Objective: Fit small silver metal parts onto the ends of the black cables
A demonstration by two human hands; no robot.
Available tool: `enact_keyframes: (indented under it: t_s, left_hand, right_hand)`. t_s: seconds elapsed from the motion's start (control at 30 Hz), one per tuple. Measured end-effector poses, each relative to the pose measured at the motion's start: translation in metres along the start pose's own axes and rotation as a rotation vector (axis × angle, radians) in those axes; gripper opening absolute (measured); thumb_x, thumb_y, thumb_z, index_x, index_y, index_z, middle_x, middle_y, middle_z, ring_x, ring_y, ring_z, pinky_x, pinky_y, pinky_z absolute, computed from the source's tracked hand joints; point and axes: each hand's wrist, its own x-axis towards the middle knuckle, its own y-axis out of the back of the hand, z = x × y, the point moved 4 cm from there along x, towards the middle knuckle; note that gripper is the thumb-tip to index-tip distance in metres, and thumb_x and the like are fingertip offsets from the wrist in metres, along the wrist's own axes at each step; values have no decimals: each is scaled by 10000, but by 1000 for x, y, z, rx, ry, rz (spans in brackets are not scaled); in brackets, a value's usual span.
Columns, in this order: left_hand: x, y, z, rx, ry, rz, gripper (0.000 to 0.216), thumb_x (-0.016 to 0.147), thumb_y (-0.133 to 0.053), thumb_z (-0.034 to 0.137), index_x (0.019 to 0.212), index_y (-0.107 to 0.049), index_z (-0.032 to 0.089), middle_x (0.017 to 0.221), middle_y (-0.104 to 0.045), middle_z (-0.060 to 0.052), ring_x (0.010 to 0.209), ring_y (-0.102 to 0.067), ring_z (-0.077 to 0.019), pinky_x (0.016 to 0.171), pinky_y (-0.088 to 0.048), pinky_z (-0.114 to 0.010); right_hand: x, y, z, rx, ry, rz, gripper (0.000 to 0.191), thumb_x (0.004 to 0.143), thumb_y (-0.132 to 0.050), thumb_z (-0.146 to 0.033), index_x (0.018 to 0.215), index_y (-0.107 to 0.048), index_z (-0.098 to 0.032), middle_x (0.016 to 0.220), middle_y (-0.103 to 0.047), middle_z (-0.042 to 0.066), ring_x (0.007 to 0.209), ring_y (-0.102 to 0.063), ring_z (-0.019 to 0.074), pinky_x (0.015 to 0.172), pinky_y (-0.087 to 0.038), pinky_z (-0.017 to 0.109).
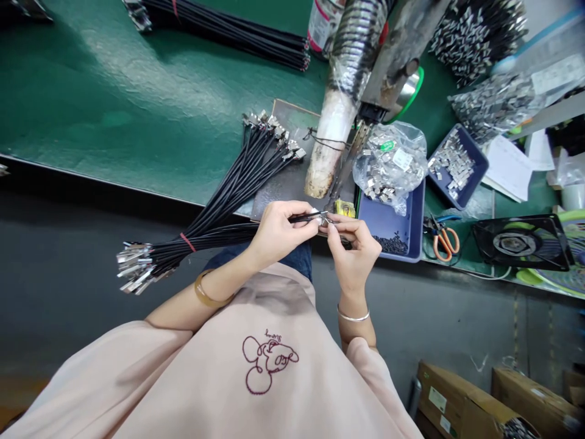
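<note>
My left hand [276,231] is closed in a pinch on the end of a black cable [301,217], just off the front edge of the green bench. My right hand [351,247] is closed too, fingertips pressed on a small metal clip [325,217] at that cable's tip. The two hands almost touch. A bundle of black cables [214,235] with metal ends runs left from my left hand, tied with a red band. A second fan of cables [256,161] lies on the bench above it.
A blue tray [409,213] holding a clear bag of metal clips [388,161] sits right of my hands. Orange-handled pliers [443,238], a small fan [521,242], a wrapped machine arm [338,116] and cardboard boxes [457,399] are nearby.
</note>
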Motion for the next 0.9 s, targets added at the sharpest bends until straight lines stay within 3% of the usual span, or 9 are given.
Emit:
enact_keyframes:
  t_s: [0.3, 0.8, 0.9]
  left_hand:
    - [0, 1, 0, 39, -20, 37, 133, 787, -642, 202, 674, -643, 133, 664, -608, 0, 585, -523, -94, 566, -441, -209]
    - [0, -2, 6, 36, 38, -63, 140, 776, -585, 172, 648, -620, 124, 585, -467, 39, 567, -411, -69, 531, -349, -175]
    - [-4, -5, 5, 54, 42, -76, 129, 776, -592, 178, 660, -614, 128, 602, -494, 35, 584, -451, -73, 549, -398, -157]
  right_hand:
    - [8, -1, -6, -12, 14, 3, 62, 887, -675, -260, 838, -662, -223, 974, -777, 19, 808, -761, 149, 741, -660, 290]
    - [0, 6, -9, -17, -13, -63, 80, 923, -620, -254, 854, -586, -233, 974, -779, 5, 742, -768, 137, 696, -648, 263]
    - [-2, 18, -10, -63, 26, 59, 59, 943, -606, -300, 918, -608, -247, 835, -751, -16, 600, -722, 131, 544, -599, 263]
